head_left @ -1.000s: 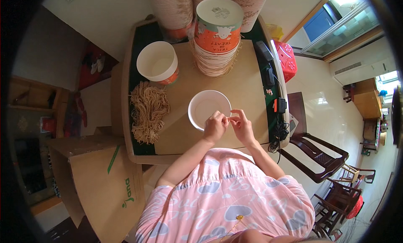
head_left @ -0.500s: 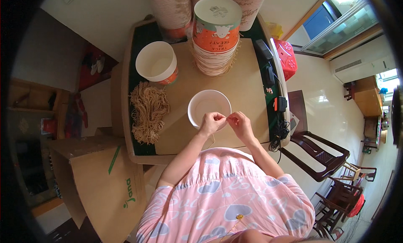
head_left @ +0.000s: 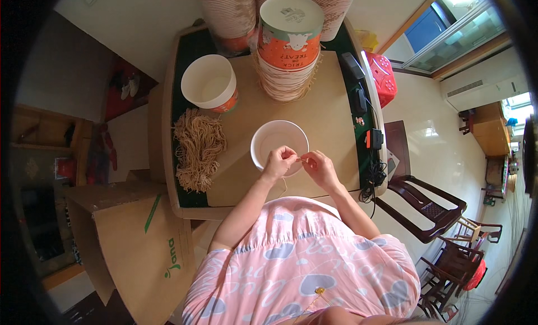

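White paper bucket is standing upright; above its near rim, left hand and right hand are pinching beige cord between fingers; a slack pinch could be letting it slip.

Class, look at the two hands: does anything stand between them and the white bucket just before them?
Nothing visible does. The left hand and right hand meet over the near right side of the white bucket; a thin cord trails below the left. The cord bundle lies aside, leftward.
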